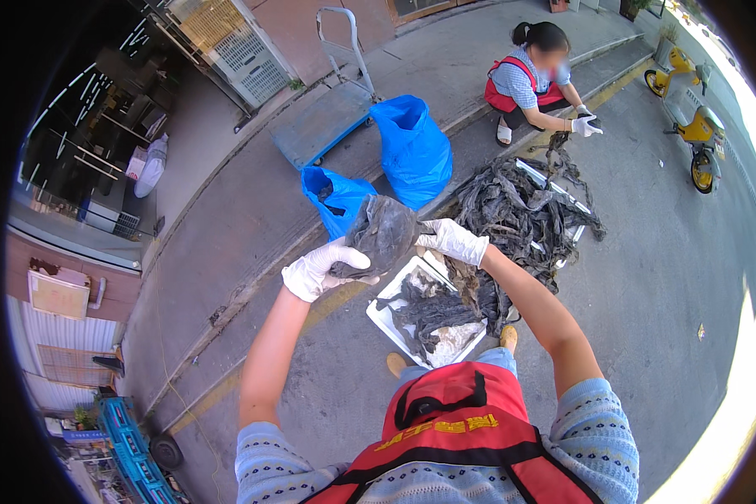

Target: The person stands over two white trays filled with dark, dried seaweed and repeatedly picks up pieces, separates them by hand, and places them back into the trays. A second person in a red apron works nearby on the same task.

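Note:
My left hand [325, 271], in a white glove, grips the folded end of a dark strip of what looks like dried kelp [383, 233]. The white-gloved fingers of my right hand [455, 241] pinch the strip's other side, and a brownish length [466, 283] hangs below them. Under my hands stands a white foam box [390, 324] holding more dark strips and white, salt-like grains [457, 343]. A large tangled heap of the same kelp [510, 211] lies beyond my right hand, partly over another white foam piece [554, 186].
Two open blue plastic bags, a smaller one [346, 195] and a taller one [419, 154], stand by the curb. Behind them is a platform trolley [324, 120]. A co-worker [523, 88] squats beyond the heap, handling kelp. A yellow scooter [696, 120] is parked at right.

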Demonstrator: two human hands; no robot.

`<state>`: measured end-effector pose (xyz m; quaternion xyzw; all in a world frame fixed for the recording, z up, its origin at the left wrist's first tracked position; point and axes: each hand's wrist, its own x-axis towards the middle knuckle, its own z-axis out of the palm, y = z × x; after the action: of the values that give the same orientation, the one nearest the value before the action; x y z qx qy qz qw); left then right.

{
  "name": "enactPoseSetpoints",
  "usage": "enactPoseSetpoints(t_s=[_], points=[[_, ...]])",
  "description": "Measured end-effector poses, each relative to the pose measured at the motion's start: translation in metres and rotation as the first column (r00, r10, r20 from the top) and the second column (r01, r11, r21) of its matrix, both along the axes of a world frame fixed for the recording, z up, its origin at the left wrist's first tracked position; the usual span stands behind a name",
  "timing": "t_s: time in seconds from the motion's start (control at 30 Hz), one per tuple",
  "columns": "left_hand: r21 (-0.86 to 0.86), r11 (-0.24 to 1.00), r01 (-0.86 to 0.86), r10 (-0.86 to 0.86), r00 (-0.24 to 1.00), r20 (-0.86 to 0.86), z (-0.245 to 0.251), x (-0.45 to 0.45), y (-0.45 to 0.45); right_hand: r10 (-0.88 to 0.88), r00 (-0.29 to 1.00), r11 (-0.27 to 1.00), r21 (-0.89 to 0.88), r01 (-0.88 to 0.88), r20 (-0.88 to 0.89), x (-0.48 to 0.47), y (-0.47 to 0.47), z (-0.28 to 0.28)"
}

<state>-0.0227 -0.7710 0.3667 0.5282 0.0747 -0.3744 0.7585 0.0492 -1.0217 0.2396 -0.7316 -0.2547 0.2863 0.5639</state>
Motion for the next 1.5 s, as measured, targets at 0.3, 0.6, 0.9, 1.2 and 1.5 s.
enactPoseSetpoints(t_s=[0.3, 0.6, 0.9, 1.2, 1.5], points=[[0.457, 0.884, -0.101, 0.08, 0.995, 0.065, -0.001, 0.015, 0.009, 0.3, 0.459, 0.901, -0.407, 0.152, 0.836, -0.052, 0.02, 0.034], [0.909, 0.384, -0.164, -0.305, 0.906, 0.292, -0.016, -0.022, -0.016, 0.364, 0.32, 0.931, -0.353, -0.093, 0.875, -0.063, 0.018, 0.109], [0.773, 0.47, -0.426, -0.419, 0.663, 0.62, -0.042, -0.019, -0.027, 0.352, 0.128, 0.913, -0.31, -0.264, 0.927, -0.062, 0.051, 0.12], [0.935, 0.245, -0.257, -0.697, 0.624, 0.354, -0.046, -0.042, -0.044, 0.785, 0.243, 0.615, -0.763, -0.197, 0.57, -0.04, 0.064, 0.155], [0.643, 0.701, -0.309, -0.348, 0.638, 0.687, -0.012, -0.06, -0.046, 0.44, 0.872, 0.878, 0.099, -0.468, 0.215, -0.008, 0.063, 0.142]])
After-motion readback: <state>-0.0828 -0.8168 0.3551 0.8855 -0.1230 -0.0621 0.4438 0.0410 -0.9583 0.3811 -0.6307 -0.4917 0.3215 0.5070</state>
